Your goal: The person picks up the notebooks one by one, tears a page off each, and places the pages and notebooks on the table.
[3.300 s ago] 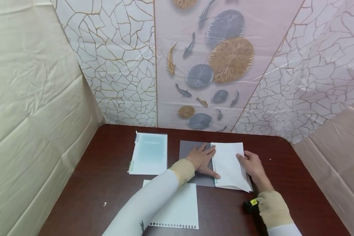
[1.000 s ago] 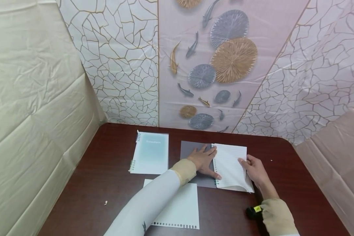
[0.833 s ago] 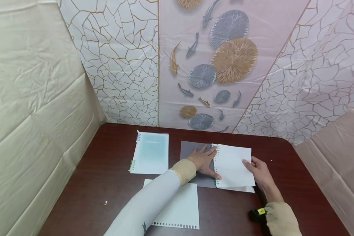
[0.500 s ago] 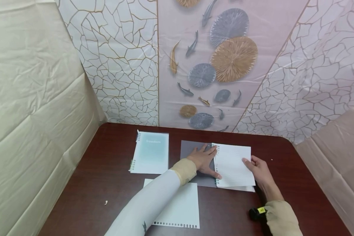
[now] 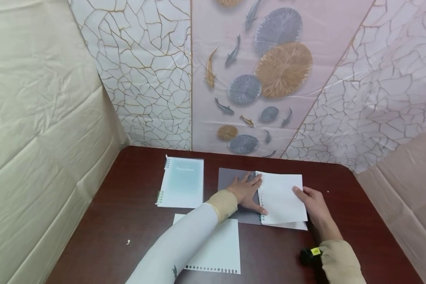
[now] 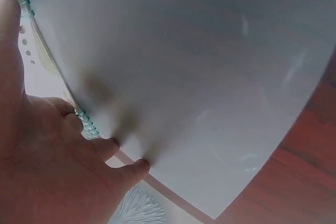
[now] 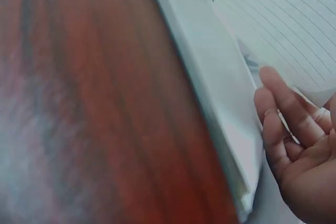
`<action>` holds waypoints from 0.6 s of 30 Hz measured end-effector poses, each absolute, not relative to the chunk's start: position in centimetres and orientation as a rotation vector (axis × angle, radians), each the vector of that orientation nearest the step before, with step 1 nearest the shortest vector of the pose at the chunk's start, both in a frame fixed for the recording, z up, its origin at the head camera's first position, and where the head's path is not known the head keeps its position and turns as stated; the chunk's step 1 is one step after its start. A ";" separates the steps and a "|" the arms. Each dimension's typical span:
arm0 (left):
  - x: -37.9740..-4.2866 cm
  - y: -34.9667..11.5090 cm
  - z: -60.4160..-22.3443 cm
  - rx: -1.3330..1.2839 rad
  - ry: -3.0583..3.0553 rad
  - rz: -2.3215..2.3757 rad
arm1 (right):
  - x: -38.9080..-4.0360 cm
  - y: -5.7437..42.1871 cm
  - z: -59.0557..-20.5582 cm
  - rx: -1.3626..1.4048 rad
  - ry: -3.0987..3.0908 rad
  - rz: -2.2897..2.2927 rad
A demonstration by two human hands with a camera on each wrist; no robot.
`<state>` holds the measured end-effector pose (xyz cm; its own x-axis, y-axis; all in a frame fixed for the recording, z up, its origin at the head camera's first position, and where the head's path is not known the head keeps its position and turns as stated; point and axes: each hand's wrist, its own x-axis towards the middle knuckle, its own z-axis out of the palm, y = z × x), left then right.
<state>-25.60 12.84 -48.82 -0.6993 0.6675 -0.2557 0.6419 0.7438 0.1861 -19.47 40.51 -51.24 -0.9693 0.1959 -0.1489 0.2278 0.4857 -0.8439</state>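
A spiral notebook lies open at the table's right half, its grey cover (image 5: 230, 176) folded out to the left. My left hand (image 5: 246, 193) rests with spread fingers across the cover and the binding, the thumb reaching onto the paper. In the left wrist view, the fingertips sit beside the green rings (image 6: 89, 123). My right hand (image 5: 314, 203) pinches the right edge of the lined page (image 5: 280, 199), thumb on top. A row of holes shows along that page's left edge, to the right of the rings. More paper (image 7: 210, 51) lies under it.
A second spiral notebook (image 5: 182, 185) with a pale blue cover lies at back left. A loose sheet (image 5: 218, 248) with punched holes lies partly under the left sleeve. A small white scrap (image 5: 128, 242) and a black object with a yellow label (image 5: 307, 256) are on the dark table (image 5: 99, 240).
My right hand has moved right with the page, which was creased and now lies flatter, its left holes shifted off the rings. My left hand has stayed in place.
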 end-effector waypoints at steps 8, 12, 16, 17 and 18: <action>-25.6 12.8 -48.5 1.021 2.632 0.120 | -19.2 39.9 -47.0 0.374 2.518 -1.357; -25.5 13.1 -48.4 0.995 2.638 0.128 | -18.7 40.1 -45.7 0.280 2.556 -1.247; -25.6 13.2 -48.3 0.978 2.644 0.118 | -18.3 40.0 -45.5 0.174 2.695 -1.127; -25.6 13.1 -48.2 0.986 2.642 0.121 | -18.3 39.9 -45.5 0.165 2.714 -1.109; -25.6 13.0 -48.1 0.995 2.641 0.124 | -18.2 39.9 -45.6 0.162 2.733 -1.087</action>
<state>-25.61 13.02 -48.06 -0.7083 0.6557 -0.2613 0.6284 0.7544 0.1897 -18.18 39.89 -45.62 -0.9750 0.0291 -0.2205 0.1726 0.7241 -0.6677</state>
